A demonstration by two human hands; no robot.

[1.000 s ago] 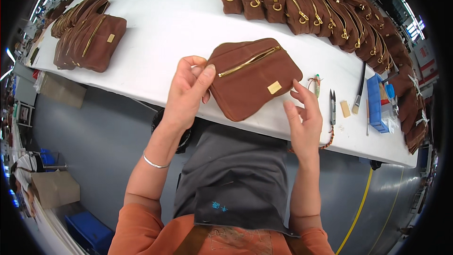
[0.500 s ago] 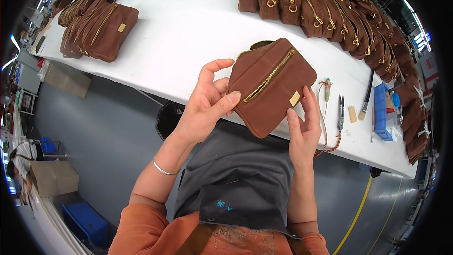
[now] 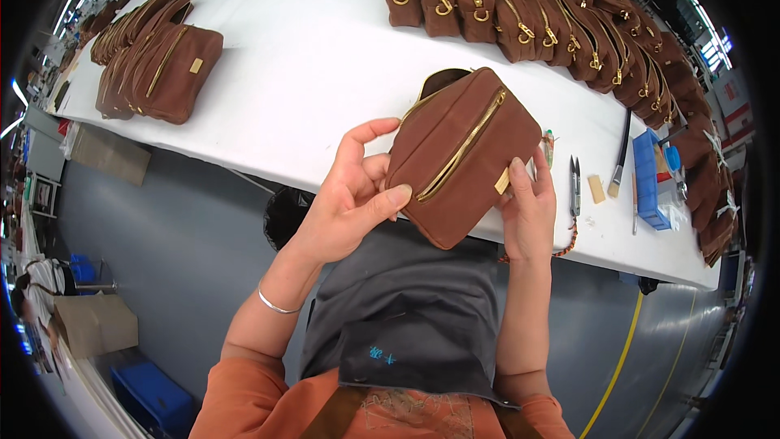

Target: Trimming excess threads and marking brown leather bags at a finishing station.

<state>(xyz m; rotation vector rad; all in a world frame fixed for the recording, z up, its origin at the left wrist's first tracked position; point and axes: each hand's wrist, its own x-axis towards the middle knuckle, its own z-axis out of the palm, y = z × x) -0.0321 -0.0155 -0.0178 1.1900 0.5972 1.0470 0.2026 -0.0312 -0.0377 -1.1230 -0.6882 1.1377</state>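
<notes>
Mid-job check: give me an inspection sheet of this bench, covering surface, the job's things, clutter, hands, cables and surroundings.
Surface: white worktable, mostly bare in the middle.
Job's things: brown suede zip pouch with gold zipper, lifted off the table, tilted, its top opening gaping.
Clutter: stack of like brown pouches at far left; long row of brown pouches along the far right; thread snips, brush, blue plastic tray.
Hands: left hand grips the pouch's left edge; right hand holds its right corner.
Cables: nothing seen.
Surroundings: grey floor with yellow line, cardboard box, blue crate.
</notes>
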